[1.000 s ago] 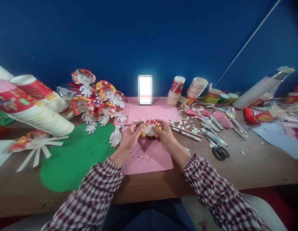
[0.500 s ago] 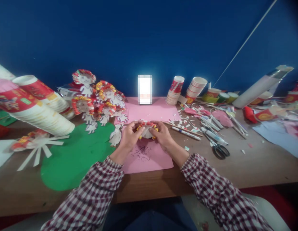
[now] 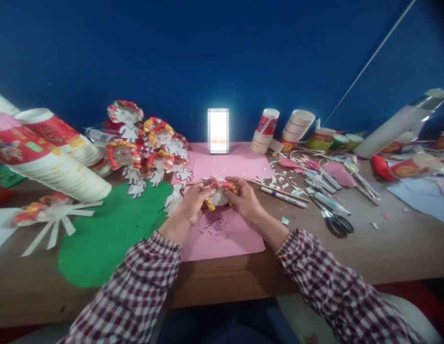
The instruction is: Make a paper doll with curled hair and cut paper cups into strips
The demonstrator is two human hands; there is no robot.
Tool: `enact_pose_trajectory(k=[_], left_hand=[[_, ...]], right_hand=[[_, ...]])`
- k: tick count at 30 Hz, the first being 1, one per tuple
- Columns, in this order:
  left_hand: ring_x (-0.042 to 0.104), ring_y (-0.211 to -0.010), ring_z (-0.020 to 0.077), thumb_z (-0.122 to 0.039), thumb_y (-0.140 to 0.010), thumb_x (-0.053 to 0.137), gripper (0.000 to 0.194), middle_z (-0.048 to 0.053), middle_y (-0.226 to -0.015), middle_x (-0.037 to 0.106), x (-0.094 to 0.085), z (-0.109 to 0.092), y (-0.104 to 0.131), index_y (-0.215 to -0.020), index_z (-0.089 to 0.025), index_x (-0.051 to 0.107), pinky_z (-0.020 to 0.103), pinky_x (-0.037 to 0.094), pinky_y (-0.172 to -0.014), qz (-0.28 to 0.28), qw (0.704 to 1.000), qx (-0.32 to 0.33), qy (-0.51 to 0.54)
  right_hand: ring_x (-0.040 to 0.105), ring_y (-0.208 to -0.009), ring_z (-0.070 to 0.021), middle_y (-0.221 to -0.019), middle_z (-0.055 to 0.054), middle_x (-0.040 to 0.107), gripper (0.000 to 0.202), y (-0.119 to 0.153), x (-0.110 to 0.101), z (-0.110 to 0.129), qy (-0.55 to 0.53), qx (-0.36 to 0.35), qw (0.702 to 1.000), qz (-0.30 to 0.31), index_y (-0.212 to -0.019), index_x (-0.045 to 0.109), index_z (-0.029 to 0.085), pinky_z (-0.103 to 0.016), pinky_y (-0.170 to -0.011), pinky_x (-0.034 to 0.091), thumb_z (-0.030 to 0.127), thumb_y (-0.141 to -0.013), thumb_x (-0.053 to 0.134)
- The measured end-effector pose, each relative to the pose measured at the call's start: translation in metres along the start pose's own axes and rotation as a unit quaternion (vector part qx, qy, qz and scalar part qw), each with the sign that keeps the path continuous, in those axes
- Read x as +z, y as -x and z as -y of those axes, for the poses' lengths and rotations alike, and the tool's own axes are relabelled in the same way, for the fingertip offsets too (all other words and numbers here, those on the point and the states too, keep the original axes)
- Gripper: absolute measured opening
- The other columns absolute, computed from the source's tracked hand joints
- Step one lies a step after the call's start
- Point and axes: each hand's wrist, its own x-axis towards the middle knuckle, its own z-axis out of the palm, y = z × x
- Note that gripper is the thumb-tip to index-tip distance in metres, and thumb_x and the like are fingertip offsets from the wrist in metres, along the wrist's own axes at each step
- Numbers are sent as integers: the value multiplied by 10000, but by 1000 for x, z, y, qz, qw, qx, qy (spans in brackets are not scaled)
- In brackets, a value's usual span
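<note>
A small round paper piece with a white middle and a rim of red and yellow curls is held between both hands above a pink sheet. My left hand grips its left side, and my right hand grips its right side, fingers closed on each. Dark marks cover the pink sheet just below. Left of my hands, several paper figures with curled red and yellow rims stand or lean together, and a white cut-out figure lies close to my left hand.
A green sheet, leaning cup stacks and a cut cup with white strips are at left. Scissors, a marker and paper scraps lie right. More cup stacks and a bright blurred rectangle stand behind.
The view has shifted slightly. Both hands still hold the round piece, whose curled rim looks a little differently angled, with the lower left yellow curl showing more.
</note>
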Motion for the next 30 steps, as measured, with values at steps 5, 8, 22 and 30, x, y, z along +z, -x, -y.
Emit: enact_pose_trajectory(k=[5, 8, 22, 30], left_hand=[[555, -537, 76, -212, -657, 734, 348, 12, -722, 636, -2, -1, 0, -982, -131, 637, 176, 409, -456, 37, 999, -10, 16], [583, -623, 84, -273, -688, 727, 388, 32, -835, 656, -1, 0, 1, -1041, -148, 625, 184, 439, -531, 13, 1000, 18, 21], [542, -555, 87, -412, -676, 722, 451, -1, -757, 606, 8, 4, 4, -1042, -183, 589, 199, 424, -463, -79, 995, 36, -38], [597, -676, 135, -473, -711, 676, 407, 37, -823, 643, 5, 11, 2, -982, -176, 606, 230, 453, -537, -63, 996, 47, -33]], right_hand=[[563, -649, -102, -855, -8, 637, 446, -1, -1, -2, -9, -11, 1000, 13, -1091, 532, 200, -211, -541, 454, 302, -690, 699], [575, -661, -108, -878, -8, 634, 457, -1, -2, -2, -6, -6, 1000, -13, -1081, 534, 199, -215, -539, 467, 321, -675, 704], [551, -564, -110, -759, 1, 628, 464, -4, -2, -2, -56, 18, 994, -97, -1022, 531, 181, -203, -451, 426, 314, -624, 731], [574, -594, -122, -779, -4, 639, 451, -6, -3, -4, -64, 8, 993, -100, -1011, 530, 180, -225, -503, 455, 311, -623, 721]])
